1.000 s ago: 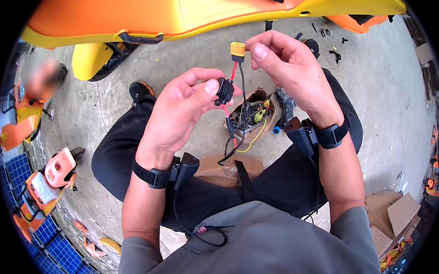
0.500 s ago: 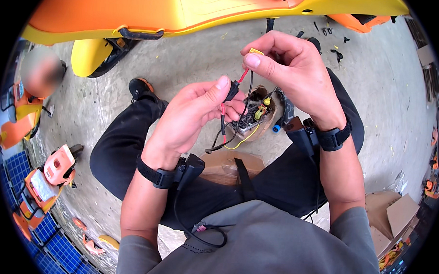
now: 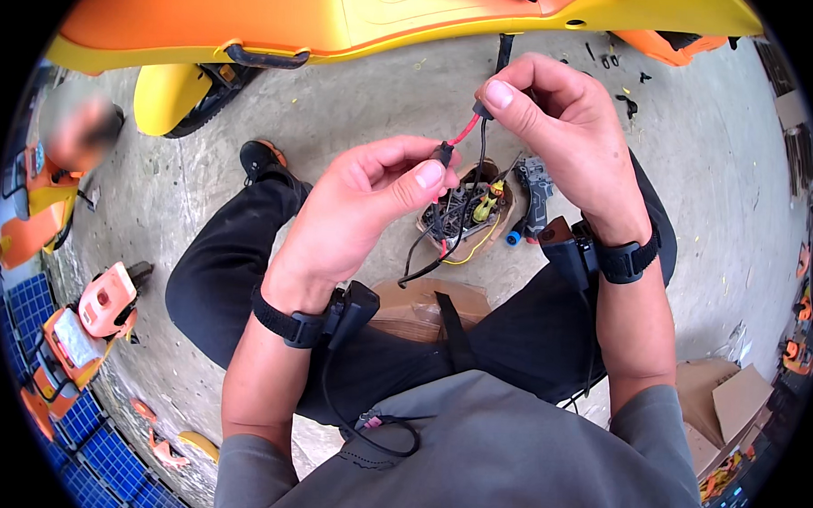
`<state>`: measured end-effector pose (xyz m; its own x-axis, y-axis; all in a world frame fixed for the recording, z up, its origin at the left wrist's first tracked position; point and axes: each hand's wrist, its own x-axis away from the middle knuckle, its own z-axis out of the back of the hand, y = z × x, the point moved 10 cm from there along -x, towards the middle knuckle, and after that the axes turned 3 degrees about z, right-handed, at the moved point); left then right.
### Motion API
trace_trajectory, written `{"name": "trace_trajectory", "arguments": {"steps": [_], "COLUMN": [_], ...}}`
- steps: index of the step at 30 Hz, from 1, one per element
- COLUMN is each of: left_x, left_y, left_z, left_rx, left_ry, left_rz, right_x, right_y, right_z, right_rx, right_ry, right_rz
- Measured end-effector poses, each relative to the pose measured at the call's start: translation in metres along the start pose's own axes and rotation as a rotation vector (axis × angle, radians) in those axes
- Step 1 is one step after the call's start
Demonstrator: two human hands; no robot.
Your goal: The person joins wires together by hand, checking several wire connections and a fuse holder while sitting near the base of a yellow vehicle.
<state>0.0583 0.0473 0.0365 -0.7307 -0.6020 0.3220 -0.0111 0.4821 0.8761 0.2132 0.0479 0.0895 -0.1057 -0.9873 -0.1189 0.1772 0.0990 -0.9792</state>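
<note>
Two hands are being used, and one wire lead (image 3: pixel 465 129) is being held up between them, just above the middle, toward twelve to one o'clock. One small black block (image 3: pixel 443 152) on it is being gripped by the left hand (image 3: pixel 364 194), at eleven o'clock, with thumb and fingers. One dark plug end (image 3: pixel 483 110) is being pinched by the right hand (image 3: pixel 563 116), between one and two o'clock. Near the middle, toward two o'clock, one box of small bits (image 3: pixel 508 225) is being seen, with one yellow tool (image 3: pixel 488 206) lying in it. One dark power tool (image 3: pixel 537 196) is lying just beside it. All this is being held up by a grey, hard floor (image 3: pixel 358 100). At twelve o'clock, the room is being filled by a big orange and yellow shell (image 3: pixel 280 21). The plug end is being pointed toward one o'clock; the lead's long axis is running down to seven, where a loop is hanging.
</note>
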Motion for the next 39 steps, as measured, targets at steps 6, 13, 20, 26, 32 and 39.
{"name": "trace_trajectory", "arguments": {"steps": [6, 13, 20, 26, 32, 39], "left_x": [0.004, 0.005, 0.007, 0.006, 0.004, 0.004], "left_y": [0.011, 0.029, 0.030, 0.018, 0.015, 0.004], "left_z": [-0.009, -0.014, -0.021, -0.019, -0.014, -0.013], "left_rx": [-0.104, -0.361, -0.364, -0.112, 0.049, 0.073], "left_ry": [-0.019, -0.041, -0.095, -0.093, -0.057, -0.092], "left_rz": [-0.078, -0.243, -0.214, -0.121, -0.116, -0.049], "right_x": [0.002, 0.007, 0.008, 0.006, 0.006, 0.002], "right_y": [0.008, 0.027, 0.024, 0.029, 0.028, 0.027], "right_z": [0.002, -0.005, -0.008, -0.010, -0.012, 0.010], "right_rx": [-0.062, -0.211, -0.251, -0.437, -0.567, -0.590], "right_ry": [-0.019, -0.067, -0.080, -0.087, -0.104, 0.041], "right_rz": [-0.158, -0.337, -0.317, -0.323, -0.340, -0.308]}}
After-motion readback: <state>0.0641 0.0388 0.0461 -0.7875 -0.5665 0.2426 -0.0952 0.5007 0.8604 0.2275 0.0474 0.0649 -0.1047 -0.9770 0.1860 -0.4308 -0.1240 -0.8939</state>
